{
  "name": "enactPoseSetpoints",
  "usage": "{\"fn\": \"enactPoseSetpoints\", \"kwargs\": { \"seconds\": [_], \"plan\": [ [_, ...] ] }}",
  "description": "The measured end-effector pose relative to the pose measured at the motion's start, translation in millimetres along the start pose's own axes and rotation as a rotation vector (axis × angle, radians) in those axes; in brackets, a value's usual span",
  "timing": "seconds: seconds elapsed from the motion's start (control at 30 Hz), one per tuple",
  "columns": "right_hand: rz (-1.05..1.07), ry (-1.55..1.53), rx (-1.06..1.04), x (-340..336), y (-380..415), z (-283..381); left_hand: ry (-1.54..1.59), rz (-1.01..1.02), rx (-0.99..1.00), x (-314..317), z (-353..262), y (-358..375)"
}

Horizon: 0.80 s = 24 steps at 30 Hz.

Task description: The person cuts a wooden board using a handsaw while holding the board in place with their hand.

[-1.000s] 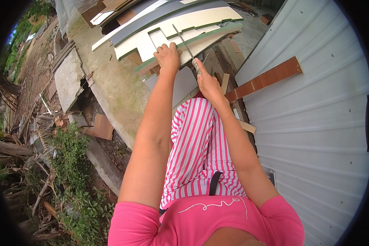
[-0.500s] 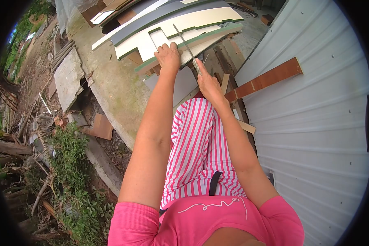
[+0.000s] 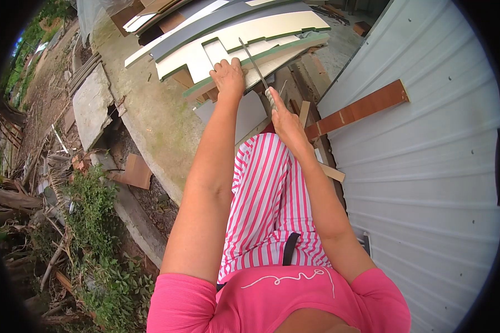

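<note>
A pale cream board [image 3: 272, 28] with green edges and notches cut into it lies on a pile of similar boards. Near a rectangular cutout in it, my left hand [image 3: 229, 79] bears down on the board with bent fingers, holding it. My right hand [image 3: 288, 122] is wrapped round the pale, cord-like handle of a narrow handsaw [image 3: 254, 63]. The thin dark blade slants up and away across the board's near edge, just right of my left hand. Its teeth are too small to make out.
A corrugated metal wall [image 3: 422, 166] stands at the right, with a reddish-brown plank [image 3: 361, 111] leaning by it. Below the pile are wood offcuts [image 3: 332, 172]. On the left, a broken concrete slab [image 3: 91, 105] and green plants [image 3: 97, 233] border the concrete floor [image 3: 155, 119].
My right hand has drawn the saw back a little towards my body, along the blade's length. My left hand stays on the board.
</note>
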State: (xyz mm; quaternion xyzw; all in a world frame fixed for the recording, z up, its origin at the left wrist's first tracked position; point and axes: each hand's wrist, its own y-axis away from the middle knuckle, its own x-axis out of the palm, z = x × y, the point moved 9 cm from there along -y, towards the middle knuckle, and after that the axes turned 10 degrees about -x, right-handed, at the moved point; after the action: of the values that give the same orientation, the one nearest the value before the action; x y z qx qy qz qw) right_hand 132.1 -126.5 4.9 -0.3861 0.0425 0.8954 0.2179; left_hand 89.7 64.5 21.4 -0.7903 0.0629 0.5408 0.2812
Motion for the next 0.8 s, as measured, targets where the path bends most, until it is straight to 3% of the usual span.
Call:
{"fn": "enactPoseSetpoints", "kwargs": {
  "seconds": [0.47,0.8],
  "plan": [
    [0.036,-0.001,0.066,-3.1,56.0,-9.1,-0.040,0.008,0.008,3.7,2.0,-2.3],
    [0.006,0.072,-0.056,-10.1,-40.7,-0.1,-0.040,0.016,-0.004,0.5,0.5,0.0]
  ]
}}
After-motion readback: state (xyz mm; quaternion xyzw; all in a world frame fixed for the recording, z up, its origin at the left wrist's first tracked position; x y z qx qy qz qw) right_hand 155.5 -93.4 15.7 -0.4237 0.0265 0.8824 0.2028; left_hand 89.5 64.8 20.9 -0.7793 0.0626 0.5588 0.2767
